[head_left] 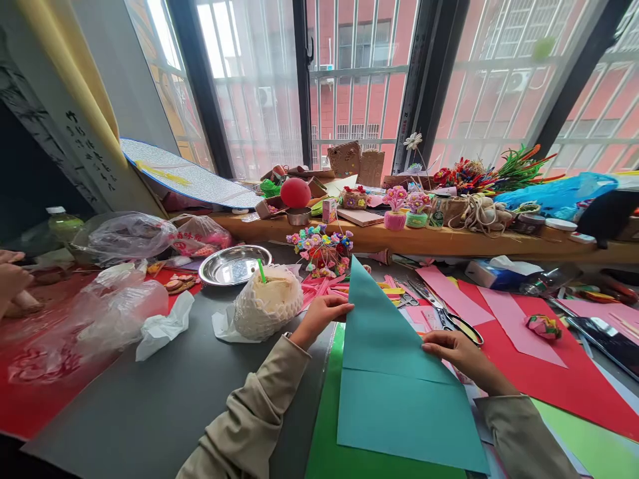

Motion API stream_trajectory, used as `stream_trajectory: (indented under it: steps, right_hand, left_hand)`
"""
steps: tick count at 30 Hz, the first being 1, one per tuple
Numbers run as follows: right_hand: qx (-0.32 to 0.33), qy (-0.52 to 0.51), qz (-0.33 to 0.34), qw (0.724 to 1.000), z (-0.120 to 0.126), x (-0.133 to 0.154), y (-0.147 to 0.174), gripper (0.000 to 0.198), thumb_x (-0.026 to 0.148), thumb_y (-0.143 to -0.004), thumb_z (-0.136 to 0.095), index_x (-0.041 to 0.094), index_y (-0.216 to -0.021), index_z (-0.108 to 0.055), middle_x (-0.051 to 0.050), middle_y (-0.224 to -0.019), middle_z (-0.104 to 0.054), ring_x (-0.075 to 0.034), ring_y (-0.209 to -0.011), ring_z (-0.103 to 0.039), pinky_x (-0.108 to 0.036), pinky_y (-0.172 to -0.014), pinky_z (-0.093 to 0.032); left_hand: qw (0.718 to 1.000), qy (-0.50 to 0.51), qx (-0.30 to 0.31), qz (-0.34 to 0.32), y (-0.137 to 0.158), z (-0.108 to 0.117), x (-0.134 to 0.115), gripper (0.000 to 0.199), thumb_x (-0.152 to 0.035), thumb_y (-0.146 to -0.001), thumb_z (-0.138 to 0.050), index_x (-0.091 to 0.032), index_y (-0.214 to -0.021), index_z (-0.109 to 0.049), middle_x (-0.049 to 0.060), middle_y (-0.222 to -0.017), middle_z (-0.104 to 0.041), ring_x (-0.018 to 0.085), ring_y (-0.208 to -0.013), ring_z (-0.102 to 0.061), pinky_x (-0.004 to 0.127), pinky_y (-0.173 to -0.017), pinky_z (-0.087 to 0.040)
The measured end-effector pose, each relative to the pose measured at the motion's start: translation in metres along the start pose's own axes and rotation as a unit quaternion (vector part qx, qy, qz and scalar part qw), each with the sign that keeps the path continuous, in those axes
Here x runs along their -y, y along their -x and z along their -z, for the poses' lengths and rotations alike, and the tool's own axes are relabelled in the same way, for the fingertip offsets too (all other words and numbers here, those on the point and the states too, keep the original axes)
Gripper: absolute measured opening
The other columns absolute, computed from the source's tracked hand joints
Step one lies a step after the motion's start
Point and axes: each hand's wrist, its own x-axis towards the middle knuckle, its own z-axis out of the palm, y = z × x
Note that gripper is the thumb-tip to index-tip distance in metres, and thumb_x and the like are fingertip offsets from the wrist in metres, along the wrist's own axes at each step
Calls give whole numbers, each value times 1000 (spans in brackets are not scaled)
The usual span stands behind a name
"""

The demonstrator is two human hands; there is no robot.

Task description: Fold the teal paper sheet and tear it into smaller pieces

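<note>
The paper sheet is teal over a green card. Left of the sheet, a foam net shows white mesh; right of it lies a red card.

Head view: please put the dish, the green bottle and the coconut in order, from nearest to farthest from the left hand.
1. Coconut: just left of the left hand.
2. Dish: behind the coconut, to its left.
3. Green bottle: at far left, behind the plastic bags.
</note>
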Motion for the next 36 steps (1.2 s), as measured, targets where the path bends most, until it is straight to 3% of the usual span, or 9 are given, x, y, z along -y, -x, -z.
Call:
stream_trajectory:
  steps: [8, 14, 17, 21, 25, 28, 31, 34, 36]
  right_hand:
    - [-26, -54, -84, 995, 14, 2, 23, 30, 46, -61, -60, 18, -73, -63, -2, -73, -61, -16, -70, -54, -23, -61, -42]
    - [-143, -80, -135, 977, 33, -10, 37, 34, 47, -57, -63, 18, -75, -63, -2, -67, -62, -16, -62, -54, -23, -53, -42]
    - [-176, -36, -135, 974, 44, -10, 33, 32, 47, -55, -63, 19, -71, -65, -3, -70, -64, -18, -65, -55, -24, -52, -41]
    - [-81, 27, -126, 988, 51, -4, 19, 29, 47, -56, -61, 20, -65, -67, -3, -68, -65, -21, -68, -56, -26, -56, -41]
    - [0, 66, -76, 995, 46, 0, -5, 24, 42, -54, -62, 20, -61, -66, -1, -64, -64, -20, -68, -56, -27, -61, -41]
    - [5, 64, -63, 996, 37, -1, -25, 23, 40, -54, -63, 19, -61, -67, -1, -66, -64, -20, -71, -56, -27, -66, -40]
    - [-11, 57, -61, 996, 29, -3, -41, 25, 39, -53, -65, 16, -62, -66, -2, -66, -63, -19, -70, -56, -27, -67, -41]
    - [-61, 44, -76, 994, 24, -4, -43, 36, 45, -55, -62, 16, -77, -63, -4, -75, -62, -18, -74, -55, -28, -66, -43]
    - [-86, 29, -104, 990, 23, -5, -36, 44, 50, -59, -58, 16, -87, -60, -5, -76, -60, -17, -71, -55, -27, -60, -44]
  left_hand:
    - [994, 44, -96, 0, 4, 11, 12, 33, -37, -47, -73, -11, -64, -61, -1, -57, -60, 10, -56, -57, 22, -61, -47]
    - [992, 60, -106, 31, 24, 7, 16, 33, -38, -49, -72, -12, -64, -58, 0, -59, -62, 10, -56, -58, 23, -62, -47]
    - [990, -32, 26, 136, 47, 9, 20, 33, -42, -51, -70, -12, -58, -59, 1, -55, -62, 11, -53, -58, 20, -55, -45]
    - [875, -201, 346, 272, 85, 15, 9, 39, -53, -62, -56, -15, -63, -66, 2, -53, -62, 14, -49, -58, 24, -51, -44]
    - [813, -303, 481, 126, 108, 5, -16, 34, -48, -69, -53, -21, -85, -66, 1, -74, -67, 15, -67, -60, 21, -61, -44]
    - [836, -390, 377, -83, 99, -13, -17, 34, -41, -80, -41, -21, -100, -60, 5, -93, -64, 16, -83, -58, 23, -75, -42]
    - [777, -497, 313, -227, 75, -25, 2, 53, -49, -73, -48, -21, -117, -46, 10, -124, -44, 25, -111, -41, 35, -92, -32]
    - [711, -551, 341, -275, 55, -26, 27, 70, -58, -69, -46, -21, -127, -31, 11, -135, -24, 30, -123, -22, 45, -98, -20]
    - [701, -568, 336, -272, 51, -22, 40, 70, -59, -72, -40, -23, -130, -23, 11, -137, -20, 30, -124, -18, 49, -98, -14]
